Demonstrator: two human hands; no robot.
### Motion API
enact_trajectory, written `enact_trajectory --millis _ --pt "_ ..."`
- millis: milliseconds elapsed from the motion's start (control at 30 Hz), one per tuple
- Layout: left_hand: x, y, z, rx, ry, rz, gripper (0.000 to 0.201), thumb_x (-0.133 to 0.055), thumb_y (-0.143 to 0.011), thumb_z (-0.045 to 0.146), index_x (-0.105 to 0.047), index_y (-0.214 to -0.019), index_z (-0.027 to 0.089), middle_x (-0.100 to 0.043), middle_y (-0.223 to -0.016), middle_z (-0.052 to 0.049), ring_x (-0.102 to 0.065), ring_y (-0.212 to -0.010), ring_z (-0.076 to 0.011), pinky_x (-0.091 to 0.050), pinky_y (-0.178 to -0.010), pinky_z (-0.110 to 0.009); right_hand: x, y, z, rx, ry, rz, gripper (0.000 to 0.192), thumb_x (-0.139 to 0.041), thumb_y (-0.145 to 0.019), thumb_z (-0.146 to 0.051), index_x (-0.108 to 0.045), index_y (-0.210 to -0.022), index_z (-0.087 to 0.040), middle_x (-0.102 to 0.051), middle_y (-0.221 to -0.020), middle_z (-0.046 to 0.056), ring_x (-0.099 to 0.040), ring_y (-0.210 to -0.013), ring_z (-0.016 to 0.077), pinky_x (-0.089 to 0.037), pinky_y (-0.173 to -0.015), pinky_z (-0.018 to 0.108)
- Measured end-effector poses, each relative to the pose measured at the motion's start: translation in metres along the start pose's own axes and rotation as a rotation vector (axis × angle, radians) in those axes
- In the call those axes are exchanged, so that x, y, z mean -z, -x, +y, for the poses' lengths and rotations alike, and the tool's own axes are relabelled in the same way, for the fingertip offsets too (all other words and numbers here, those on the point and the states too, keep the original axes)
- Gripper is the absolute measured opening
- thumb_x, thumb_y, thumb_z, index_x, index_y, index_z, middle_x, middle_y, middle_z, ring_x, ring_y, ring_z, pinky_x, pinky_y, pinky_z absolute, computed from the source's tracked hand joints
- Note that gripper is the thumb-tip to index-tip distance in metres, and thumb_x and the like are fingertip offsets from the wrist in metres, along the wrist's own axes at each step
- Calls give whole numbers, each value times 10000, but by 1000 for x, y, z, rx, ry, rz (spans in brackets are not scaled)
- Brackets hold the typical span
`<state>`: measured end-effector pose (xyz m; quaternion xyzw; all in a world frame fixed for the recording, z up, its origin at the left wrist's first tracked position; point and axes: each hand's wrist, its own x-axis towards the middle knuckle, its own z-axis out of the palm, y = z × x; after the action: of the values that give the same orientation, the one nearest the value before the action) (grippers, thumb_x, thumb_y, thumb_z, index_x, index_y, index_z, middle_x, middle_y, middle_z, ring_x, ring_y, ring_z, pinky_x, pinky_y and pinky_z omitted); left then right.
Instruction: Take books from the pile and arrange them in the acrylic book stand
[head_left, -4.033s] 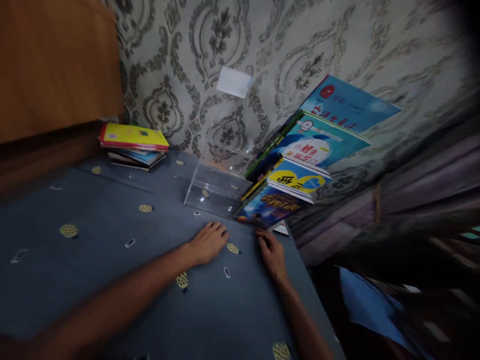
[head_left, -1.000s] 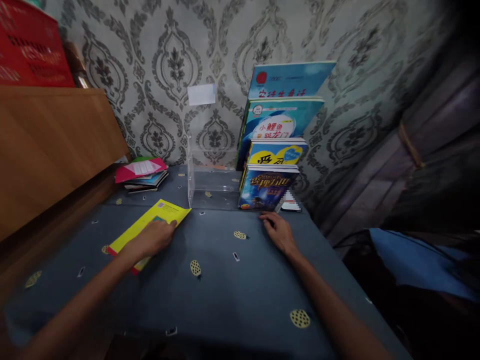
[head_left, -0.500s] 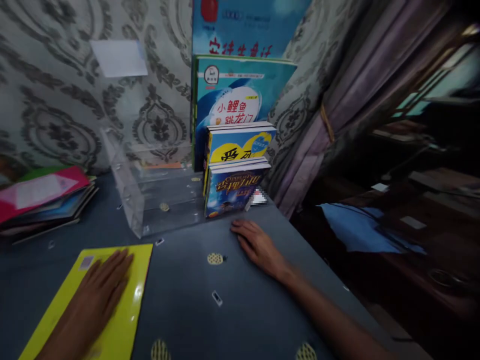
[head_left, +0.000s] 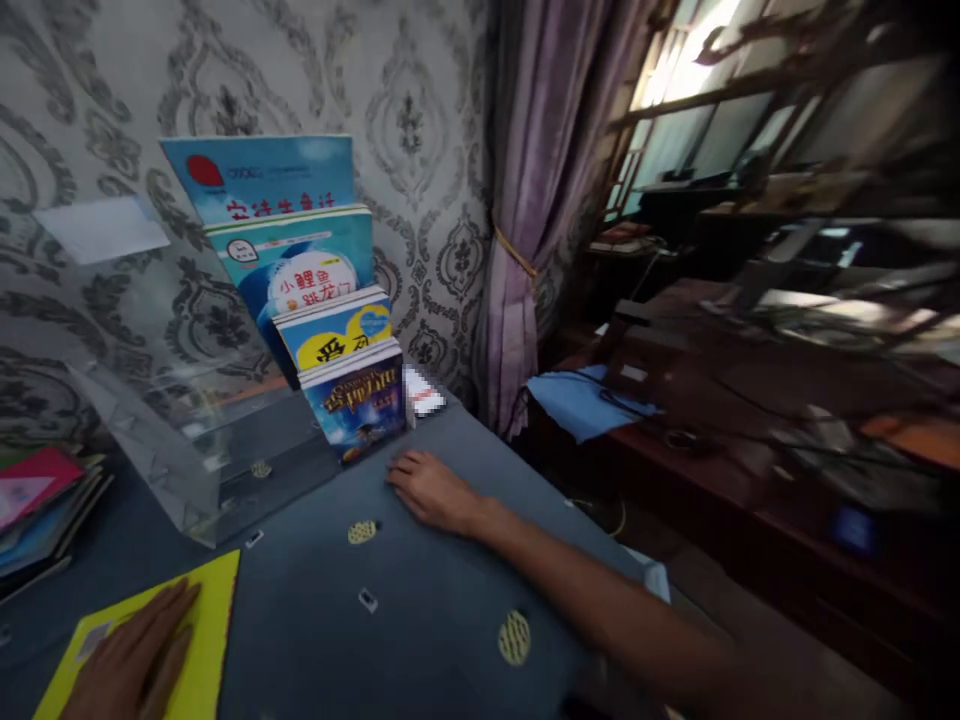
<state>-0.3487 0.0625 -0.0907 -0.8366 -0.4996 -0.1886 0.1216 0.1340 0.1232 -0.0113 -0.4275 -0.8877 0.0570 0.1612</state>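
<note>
My left hand (head_left: 135, 650) lies flat on a yellow book (head_left: 214, 600) at the lower left, its fingers stretched out and holding nothing. On the grey-blue tablecloth my right hand (head_left: 429, 490) rests palm down, fingers extended and a little bent, with nothing in it. Just beyond its fingertips stand several upright books in stepped rows: a dark blue book (head_left: 360, 405) in front, a yellow-and-blue book (head_left: 315, 345) behind it, then a teal book (head_left: 247, 260) and a tall blue book (head_left: 270, 170). They stand at the right end of a clear acrylic book rack (head_left: 161, 470).
A pile of books and folders (head_left: 45, 500) lies at the left edge. A white item (head_left: 424, 392) sits behind the front books. Patterned wallpaper (head_left: 420, 130) and a tied purple curtain (head_left: 517, 200) border the table. To the right stands a dark red desk (head_left: 720, 470) with a blue cloth (head_left: 577, 400).
The view has swung to the right, so the books and rack appear further left and more of the room shows. Both hands stay resting in their places.
</note>
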Motion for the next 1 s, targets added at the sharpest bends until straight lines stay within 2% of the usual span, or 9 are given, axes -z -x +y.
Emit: enact_trajectory --millis 133,233,367,500,567,633,767,867,1000 --pt "20 -18 25 129 -80 -102 532 -331 -960 443 -632 -1362 268 -656 -1379 -92 -590 -1306 -332 -513 -1025 -552 -2 -2 -23 -62 42 -23 272 -483 -1005 -182 -663 -1208 -164 -656 -1309 126 -557 -1211 252 -436 -1026 419" --pt "37 -32 49 235 -107 -190 602 -239 -971 415 -620 -1379 189 -589 -1454 -124 -493 -1404 -324 -438 -1099 -567 -4 0 -39 -97 63 -50 292 -475 -997 -154 -659 -1224 -156 -646 -1327 130 -542 -1239 252 -421 -1039 403" --pt "59 -46 92 401 -83 -286 560 -271 -972 309 -565 -1425 164 -516 -1518 -154 -435 -1448 -324 -373 -1134 -611 -4 11 -53 -123 74 -22 307 -461 -995 -140 -666 -1223 -146 -675 -1260 144 -574 -1205 256 -440 -1017 400" --pt "66 -56 155 560 17 -225 512 -275 -984 237 -548 -1392 91 -480 -1512 -259 -397 -1448 -417 -280 -1092 -753 -6 26 -63 -147 34 14 321 -462 -999 -143 -664 -1248 -162 -663 -1306 144 -575 -1242 241 -431 -1044 388" --pt "60 -60 187 535 62 -221 496 -268 -1022 302 -519 -1416 136 -455 -1546 -219 -358 -1476 -390 -278 -1130 -696 -9 31 -68 -145 0 25 322 -481 -996 -156 -658 -1264 -163 -652 -1334 149 -574 -1264 241 -426 -1058 389" --pt "49 -64 214 528 110 -237 479 -357 -1006 308 -511 -1422 128 -421 -1560 -247 -354 -1481 -385 -314 -1144 -647 -11 35 -72 -131 -39 31 326 -484 -1004 -192 -649 -1283 -163 -650 -1349 148 -575 -1280 244 -428 -1070 395" --pt "36 -67 254 415 226 -285 466 -439 -985 329 -530 -1420 190 -423 -1579 -188 -344 -1498 -331 -310 -1184 -585 -16 40 -79 -80 -105 29 354 -446 -1020 -233 -627 -1319 -178 -669 -1349 117 -595 -1279 221 -439 -1084 381" --pt "43 -61 267 308 267 -318 513 -427 -996 378 -485 -1469 190 -366 -1618 -160 -271 -1531 -315 -229 -1224 -578 -22 45 -84 -50 -129 26 359 -480 -995 -231 -627 -1321 -196 -658 -1373 108 -574 -1316 218 -426 -1111 392" --pt "53 -52 262 189 270 -341 595 -351 -1024 477 -407 -1526 162 -329 -1638 -143 -239 -1545 -287 -196 -1246 -542 -36 45 -91 -7 -124 61 384 -468 -981 -209 -616 -1334 -182 -604 -1434 141 -504 -1390 249 -385 -1156 471"
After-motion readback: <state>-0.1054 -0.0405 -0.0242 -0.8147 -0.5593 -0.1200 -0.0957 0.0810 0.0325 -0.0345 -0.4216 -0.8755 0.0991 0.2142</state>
